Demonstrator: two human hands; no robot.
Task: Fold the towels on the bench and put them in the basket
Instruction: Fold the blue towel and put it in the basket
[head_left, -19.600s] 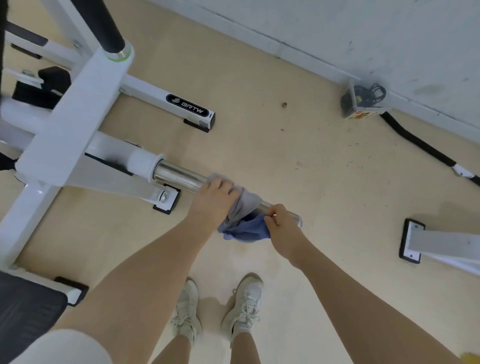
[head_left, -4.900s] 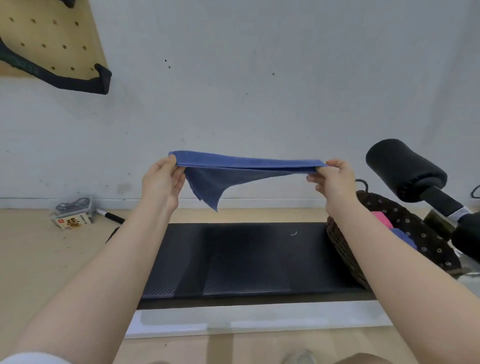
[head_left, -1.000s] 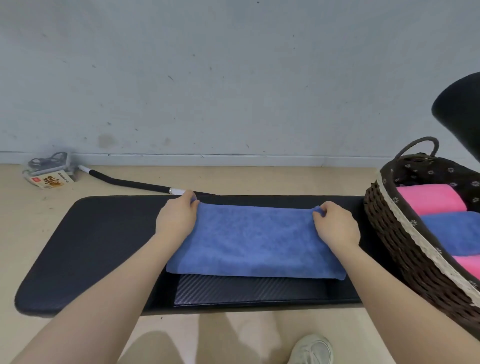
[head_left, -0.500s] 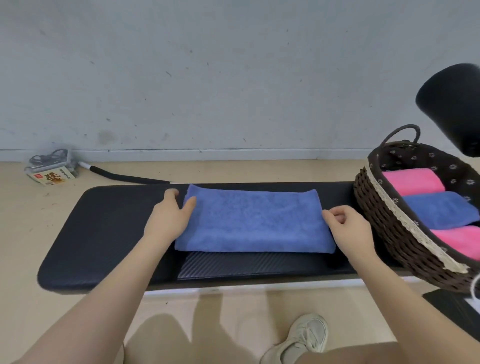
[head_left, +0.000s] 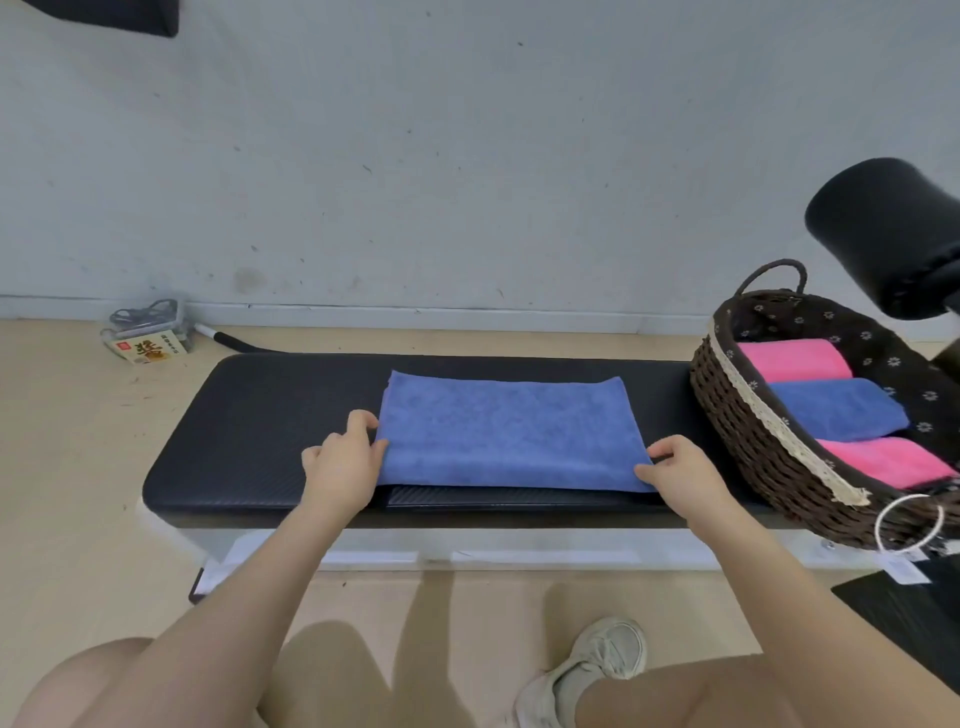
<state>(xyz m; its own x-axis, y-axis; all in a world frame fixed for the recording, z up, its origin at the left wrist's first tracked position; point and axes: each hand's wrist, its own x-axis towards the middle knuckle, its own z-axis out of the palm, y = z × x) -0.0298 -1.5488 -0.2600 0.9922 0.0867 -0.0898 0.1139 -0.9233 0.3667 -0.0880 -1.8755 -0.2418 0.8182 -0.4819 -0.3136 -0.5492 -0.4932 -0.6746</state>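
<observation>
A blue towel (head_left: 509, 431) lies flat, folded into a long rectangle, on the black bench (head_left: 249, 441). My left hand (head_left: 340, 467) pinches its near left corner. My right hand (head_left: 678, 475) pinches its near right corner. At the bench's right end stands a dark wicker basket (head_left: 753, 447) holding two rolled pink towels (head_left: 795, 358) and a rolled blue towel (head_left: 836, 408) between them.
A black padded roller (head_left: 883, 234) juts in at the upper right, above the basket. A small box with cables (head_left: 148, 332) and a black cord lie on the floor by the wall. My knees and one shoe (head_left: 582, 670) are below the bench.
Both hands have slid from the towel's far corners down its side edges to the near corners. The towel lies flat where it was laid.
</observation>
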